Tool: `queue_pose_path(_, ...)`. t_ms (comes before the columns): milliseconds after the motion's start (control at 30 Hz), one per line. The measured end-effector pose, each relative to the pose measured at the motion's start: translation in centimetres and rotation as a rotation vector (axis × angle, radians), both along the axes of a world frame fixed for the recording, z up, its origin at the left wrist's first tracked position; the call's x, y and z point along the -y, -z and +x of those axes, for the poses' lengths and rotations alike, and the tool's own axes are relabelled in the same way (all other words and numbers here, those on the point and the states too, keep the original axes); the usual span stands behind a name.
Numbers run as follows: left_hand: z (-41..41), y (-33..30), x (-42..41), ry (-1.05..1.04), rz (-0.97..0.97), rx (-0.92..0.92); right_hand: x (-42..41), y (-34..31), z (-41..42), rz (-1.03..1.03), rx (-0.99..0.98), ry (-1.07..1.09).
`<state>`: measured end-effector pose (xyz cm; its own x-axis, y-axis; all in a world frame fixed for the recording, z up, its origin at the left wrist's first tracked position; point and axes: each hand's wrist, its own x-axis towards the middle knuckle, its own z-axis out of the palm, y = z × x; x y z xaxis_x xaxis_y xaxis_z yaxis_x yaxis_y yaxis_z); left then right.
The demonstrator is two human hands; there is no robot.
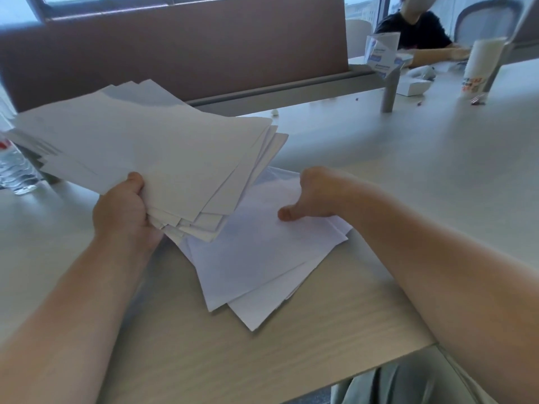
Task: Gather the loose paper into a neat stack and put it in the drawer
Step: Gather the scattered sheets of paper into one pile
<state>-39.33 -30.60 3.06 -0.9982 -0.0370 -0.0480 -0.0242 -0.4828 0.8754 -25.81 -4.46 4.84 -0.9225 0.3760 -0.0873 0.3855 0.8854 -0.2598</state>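
the left hand (pixel 121 209) is gripping a fanned bundle of white sheets (pixel 151 144) by its near corner, thumb on top, lifting it clear of the desk (pixel 408 158). the right hand (pixel 313 196) is curling its fingers onto the loose sheets (pixel 256 258) lying skewed on the desk under the bundle, thumb pressing the top one; whether it is pinching an edge is hard to tell. it would be best drawing these together and sliding them beneath the bundle, then tapping all edges square. no drawer is showing. a water bottle (pixel 16 170) is standing far left.
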Motion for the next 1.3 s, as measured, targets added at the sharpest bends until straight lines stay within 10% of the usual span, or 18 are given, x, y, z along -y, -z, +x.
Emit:
queue_pose_path(1067,-0.3,0.6,-0.2,-0.112,-0.073,-0.033,3.4,-1.3,1.4,0.147,0.096,-0.095)
queue_pose_path(1300,1.0,0.3,-1.1,-0.145,-0.027,-0.077,2.4,0.1,0.7,-0.098,-0.083,-0.121)
